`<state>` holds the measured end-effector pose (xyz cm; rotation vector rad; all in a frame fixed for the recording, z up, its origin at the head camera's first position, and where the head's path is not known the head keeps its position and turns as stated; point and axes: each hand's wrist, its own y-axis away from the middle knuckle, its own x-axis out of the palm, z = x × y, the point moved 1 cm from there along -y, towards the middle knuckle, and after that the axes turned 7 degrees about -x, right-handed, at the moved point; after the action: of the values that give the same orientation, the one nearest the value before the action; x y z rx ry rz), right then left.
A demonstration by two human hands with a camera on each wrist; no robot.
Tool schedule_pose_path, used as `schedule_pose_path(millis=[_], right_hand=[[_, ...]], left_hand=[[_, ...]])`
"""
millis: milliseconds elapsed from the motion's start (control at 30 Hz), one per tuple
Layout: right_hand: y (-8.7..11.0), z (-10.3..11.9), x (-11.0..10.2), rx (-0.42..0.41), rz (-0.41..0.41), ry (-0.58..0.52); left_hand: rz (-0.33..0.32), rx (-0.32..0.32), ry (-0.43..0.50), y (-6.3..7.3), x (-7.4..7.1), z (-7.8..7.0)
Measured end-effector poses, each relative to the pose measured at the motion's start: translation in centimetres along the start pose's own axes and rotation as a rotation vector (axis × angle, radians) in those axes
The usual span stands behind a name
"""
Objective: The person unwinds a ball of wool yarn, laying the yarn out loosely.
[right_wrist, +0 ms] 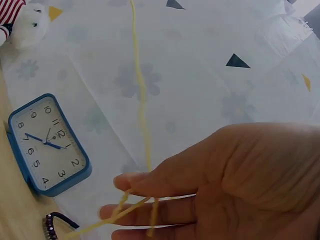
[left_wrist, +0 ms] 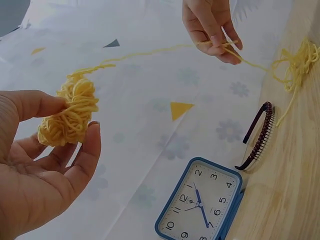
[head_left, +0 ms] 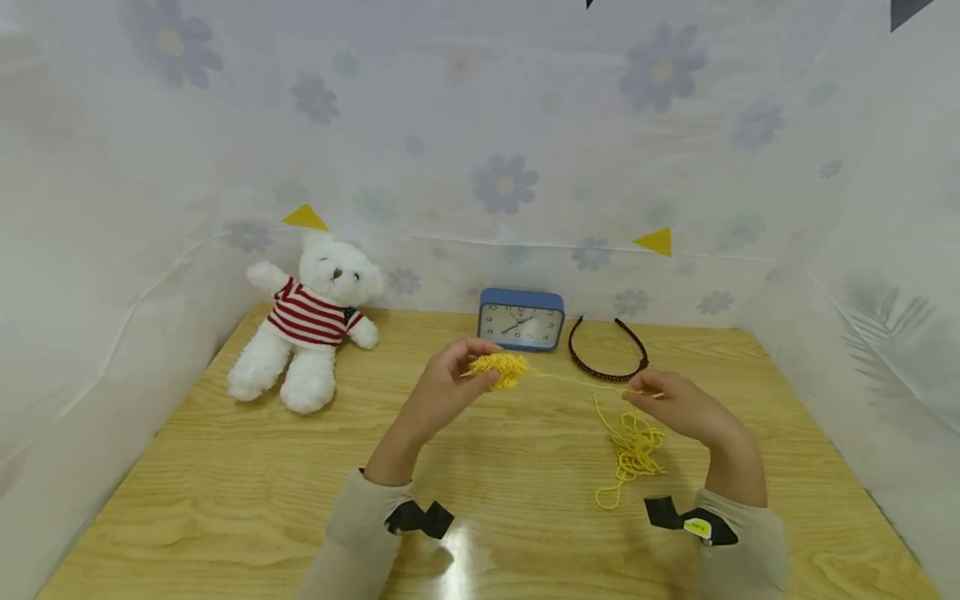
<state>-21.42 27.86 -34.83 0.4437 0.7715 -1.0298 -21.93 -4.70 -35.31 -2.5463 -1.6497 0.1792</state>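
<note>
L hand, front-left of clock, grips yarn wad; R hand, front-right of it, wrist bent, pinches strand.

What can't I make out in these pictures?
Bear, right wrist view: mostly cut off by picture edges.
Headband, right wrist view: cut off by the bottom edge.
Strap label, head view: too small to read.
Yarn bundle, left wrist view: partly covered by the left hand.
</note>
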Motion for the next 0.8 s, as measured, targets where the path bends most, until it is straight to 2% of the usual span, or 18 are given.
schedule_pose_path(millis=[133,233,300,400,500,667,800], right_hand=[[-0.7,0.2,1.0,-0.029,0.089,-0.01],[-1.2,1.1,1.7,-0.119,0.111,-0.017],[-1.7,2.0,2.3,-0.211,0.11,-0.042],[-2.3,3.5,3.4,-0.33,0.099,-0.129],[-2.9,4.9,4.3,-0.383,0.101,-0.26],[-3.1,6.2,4.9,-0.455,0.058,-0.411],[-2.5,6.4,4.4,-0.494,-0.059,-0.476]], left_hand=[[0.033,0.027,0.02,-0.1,0.3,0.0],[0.057,0.022,0.025,0.0,0.6,0.0],[0.07,0.014,0.026,0.0,0.8,0.1],[0.088,0.015,0.028,0.0,1.1,0.0],[0.097,0.046,0.013,-0.1,1.3,0.1],[0.092,0.113,-0.047,-0.1,1.4,0.2],[0.104,0.123,-0.079,-0.1,1.2,0.3]])
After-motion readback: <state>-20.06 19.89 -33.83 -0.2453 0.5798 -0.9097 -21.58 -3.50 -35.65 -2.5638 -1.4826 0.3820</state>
